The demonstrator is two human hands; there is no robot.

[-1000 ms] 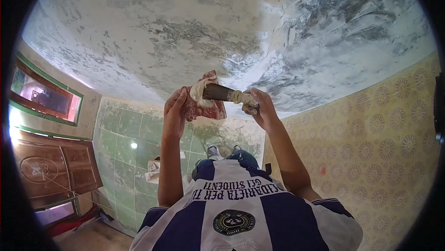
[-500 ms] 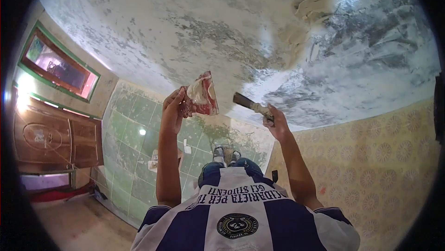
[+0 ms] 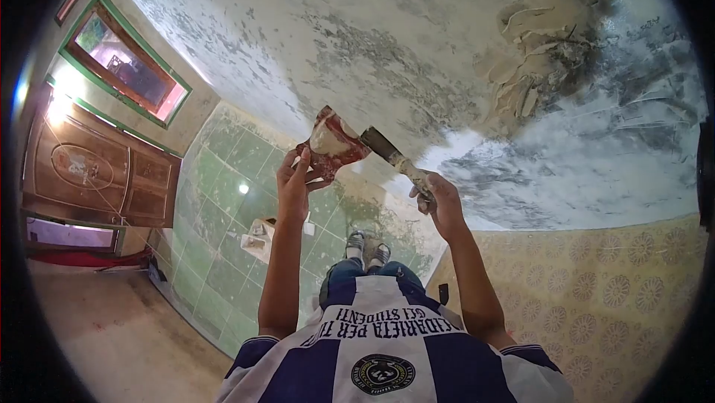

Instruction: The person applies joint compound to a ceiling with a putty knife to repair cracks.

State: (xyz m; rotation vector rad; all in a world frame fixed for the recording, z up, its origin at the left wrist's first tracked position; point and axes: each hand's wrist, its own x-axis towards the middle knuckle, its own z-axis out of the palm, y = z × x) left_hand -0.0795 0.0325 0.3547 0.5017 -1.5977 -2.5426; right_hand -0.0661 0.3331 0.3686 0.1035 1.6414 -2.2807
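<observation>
My left hand (image 3: 295, 179) grips a reddish, broken-edged flat piece (image 3: 346, 151) by its near side, with the thumb on top. Pale wet filler (image 3: 324, 138) lies smeared across its face. In my right hand (image 3: 445, 203) is a putty knife (image 3: 400, 164), its handle crusted with dried filler and its dark blade pointing up and left. The blade tip sits right at the piece's right corner. Beyond both hands rises a patchy white and grey wall (image 3: 417, 53), with thick beige filler (image 3: 532, 68) spread on its upper right.
Green floor tiles (image 3: 216, 217) lie below, with a small white box-like object (image 3: 257, 240) on them. My sandalled feet (image 3: 369, 248) stand near the wall's base. A wooden door (image 3: 97, 172) and a green-framed window (image 3: 126, 60) are at left; patterned yellow wall (image 3: 581, 284) is at right.
The putty knife has come left and up to the corner of the flat piece. My left hand has shifted right and turned the piece. The view has swung slightly.
</observation>
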